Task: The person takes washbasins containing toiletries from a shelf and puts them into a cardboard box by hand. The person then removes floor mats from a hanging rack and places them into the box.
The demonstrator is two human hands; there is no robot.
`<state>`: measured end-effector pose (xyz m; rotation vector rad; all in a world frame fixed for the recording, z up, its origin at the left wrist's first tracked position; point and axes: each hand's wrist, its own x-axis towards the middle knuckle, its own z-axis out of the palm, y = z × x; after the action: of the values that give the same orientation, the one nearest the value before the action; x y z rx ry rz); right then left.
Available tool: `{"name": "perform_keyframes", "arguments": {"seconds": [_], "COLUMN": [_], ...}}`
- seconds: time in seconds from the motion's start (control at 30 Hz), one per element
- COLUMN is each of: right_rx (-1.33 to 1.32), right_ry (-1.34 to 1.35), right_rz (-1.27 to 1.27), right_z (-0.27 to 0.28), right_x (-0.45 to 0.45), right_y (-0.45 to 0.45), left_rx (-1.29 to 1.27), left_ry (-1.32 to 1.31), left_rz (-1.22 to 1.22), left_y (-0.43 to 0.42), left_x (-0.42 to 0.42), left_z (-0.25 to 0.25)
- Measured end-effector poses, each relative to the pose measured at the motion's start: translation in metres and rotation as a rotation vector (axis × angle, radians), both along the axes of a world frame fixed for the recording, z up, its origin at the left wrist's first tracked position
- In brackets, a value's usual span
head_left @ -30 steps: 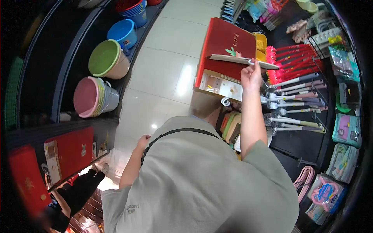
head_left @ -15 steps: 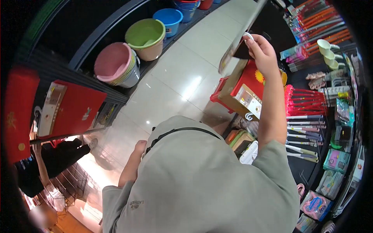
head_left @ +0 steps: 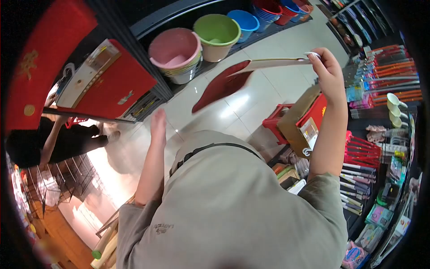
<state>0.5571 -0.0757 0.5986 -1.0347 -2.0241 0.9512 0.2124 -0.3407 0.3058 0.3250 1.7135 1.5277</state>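
Red mat (head_left: 224, 89), blurred by motion, hangs tilted in mid-air over the tiled aisle floor (head_left: 286, 83), well apart from the cardboard box (head_left: 295, 110). Change over the last second: mat lifted off the box and swung across toward the bucket side; box now uncovered by it, another red panel showing there.

Right hand (head_left: 331, 74): raised, arm bent outward, thumb and fingers pinched on the white hook (head_left: 313, 54) at the near end of the mat's pale edge strip (head_left: 284, 62). The mat's weight seems borne by that one pinch, so the free end may sway.

Left hand (head_left: 158, 125): higher than a moment ago, fingers extended, holding nothing; nearest thing, the hanging red mat (head_left: 118, 80) on the opposite side. Another person's forearm (head_left: 52, 139) by that display.

Farther out: box beside a red plastic crate (head_left: 272, 123); pink bucket (head_left: 175, 49), green bucket (head_left: 217, 30) and blue bucket (head_left: 244, 24) along the low shelf; red-handled brushes (head_left: 360, 150) right.
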Motion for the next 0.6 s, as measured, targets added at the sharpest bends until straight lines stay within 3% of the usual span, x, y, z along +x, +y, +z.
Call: {"name": "perform_keyframes", "arguments": {"seconds": [0.1, 0.13, 0.23, 0.3, 0.43, 0.6], "right_rx": [-0.015, -0.045, -0.15, -0.099, -0.137, -0.098], "right_ry": [0.127, 0.169, 0.229, 0.266, 0.351, 0.212], "right_rz": [0.162, 0.201, 0.304, 0.317, 0.358, 0.478], "right_z": [0.009, 0.014, 0.018, 0.021, 0.024, 0.015], "right_x": [-0.043, -0.058, -0.093, -0.119, -0.15, -0.182], "right_y": [-0.017, -0.025, -0.037, -0.047, -0.063, -0.08], "left_rx": [0.425, 0.421, 0.685, 0.599, 0.281, 0.387], "left_ry": [0.049, 0.06, -0.14, 0.057, 0.199, 0.276], "left_rz": [-0.04, -0.021, -0.459, -0.546, -0.249, -0.135], "left_y": [0.01, 0.006, -0.006, -0.021, -0.042, -0.054], "left_x": [-0.018, -0.019, -0.01, -0.014, -0.009, -0.021], "left_z": [0.093, 0.117, 0.178, 0.175, 0.179, 0.183]}}
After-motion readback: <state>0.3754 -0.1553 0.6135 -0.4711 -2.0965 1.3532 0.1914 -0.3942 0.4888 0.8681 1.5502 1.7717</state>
